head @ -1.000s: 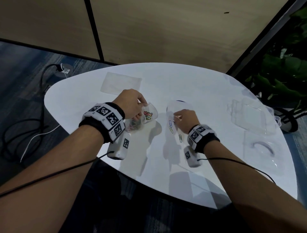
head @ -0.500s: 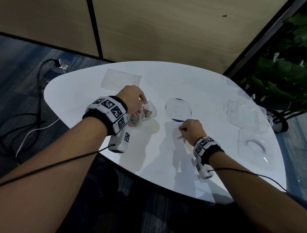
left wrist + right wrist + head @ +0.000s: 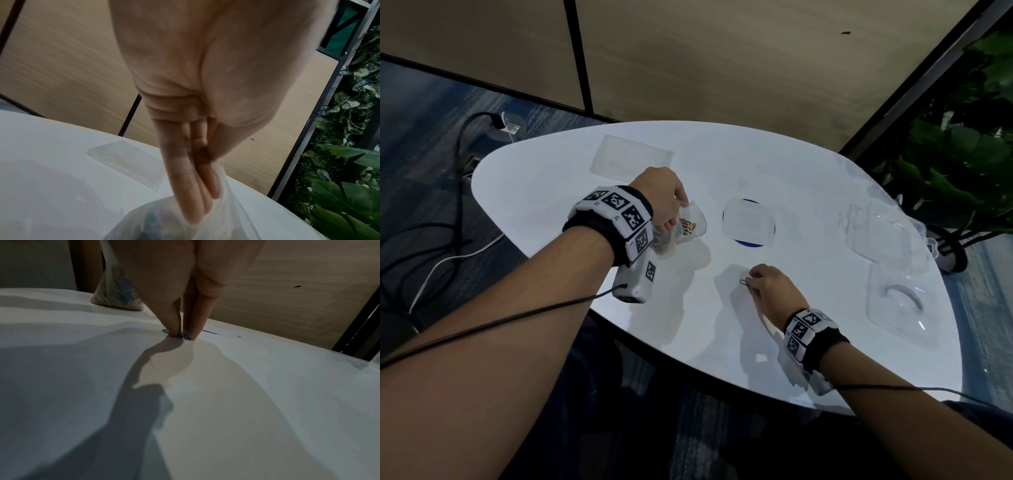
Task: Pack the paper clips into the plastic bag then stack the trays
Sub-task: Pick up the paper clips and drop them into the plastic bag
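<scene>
Right hand (image 3: 768, 286) fingers (image 3: 171, 324) pinching thin wire paper clips (image 3: 174, 334) flat against white counter (image 3: 808, 325), lower centre. Left hand (image 3: 661, 197) gripping clear plastic bag (image 3: 690, 224), centre-left. Risk: clips slipping on the slick surface, bag mouth collapsing.

**Left hand pinches the bag's rim**

The left hand (image 3: 205, 97) reaches down, its fingers (image 3: 189, 194) and thumb pinching the top edge of the clear plastic bag (image 3: 232, 216), whose contents show only as dim coloured blurs. A flat clear plastic sheet (image 3: 127, 164) lies farther back on the white counter (image 3: 51, 154). Wood panelling (image 3: 72, 65) stands behind; leafy plants (image 3: 345, 186) fill the right side.
</scene>
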The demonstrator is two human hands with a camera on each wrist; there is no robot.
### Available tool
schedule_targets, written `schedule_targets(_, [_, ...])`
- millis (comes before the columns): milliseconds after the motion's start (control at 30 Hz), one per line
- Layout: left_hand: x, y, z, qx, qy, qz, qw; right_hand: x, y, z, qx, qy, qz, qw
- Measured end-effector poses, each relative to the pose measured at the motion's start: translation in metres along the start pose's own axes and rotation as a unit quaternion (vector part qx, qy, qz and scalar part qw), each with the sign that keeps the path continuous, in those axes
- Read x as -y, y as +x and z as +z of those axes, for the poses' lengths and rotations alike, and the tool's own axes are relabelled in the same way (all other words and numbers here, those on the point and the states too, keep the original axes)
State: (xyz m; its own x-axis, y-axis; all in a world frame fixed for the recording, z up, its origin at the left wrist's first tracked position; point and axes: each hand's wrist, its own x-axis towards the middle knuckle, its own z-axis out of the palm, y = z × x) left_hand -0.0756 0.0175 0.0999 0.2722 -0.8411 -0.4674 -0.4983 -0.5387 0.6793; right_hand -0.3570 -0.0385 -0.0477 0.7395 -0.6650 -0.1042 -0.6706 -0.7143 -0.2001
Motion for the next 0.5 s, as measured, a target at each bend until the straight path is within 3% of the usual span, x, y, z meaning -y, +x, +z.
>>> schedule_targets(267, [-0.003, 0.003, 0.002, 0.001, 0.045, 0.012, 0.999, 0.011, 0.027, -0.016, 0.080, -0.030, 0.082, 0.993])
schedule_targets(500, [-0.001, 0.005, 0.005, 0.013, 0.000, -0.012, 1.000, 0.009, 0.043, -0.046, 0.189, 0.028, 0.087, 0.978])
